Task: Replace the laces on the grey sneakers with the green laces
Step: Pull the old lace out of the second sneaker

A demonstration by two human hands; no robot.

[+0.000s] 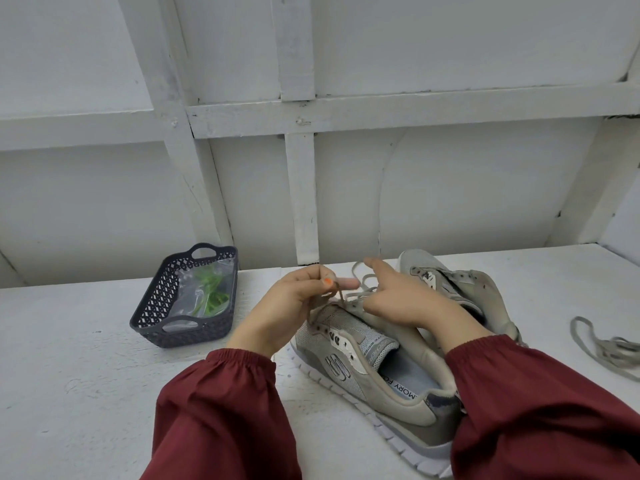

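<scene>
Two grey sneakers lie on the white table. The near sneaker [367, 372] points away from me with a grey lace [362, 289] still threaded near its toe. My left hand [294, 299] pinches that lace above the shoe's front. My right hand [405, 296] hovers over the toe, fingers hooked in the lace loops. The far sneaker [460, 289] lies behind my right wrist, without a lace. The green laces [211, 292] sit in a clear plastic bag inside a dark basket [162, 299] at the left.
A loose grey lace [606, 348] lies on the table at the right edge. A white panelled wall [301, 188] rises just behind the table. Dark red sleeves cover both forearms.
</scene>
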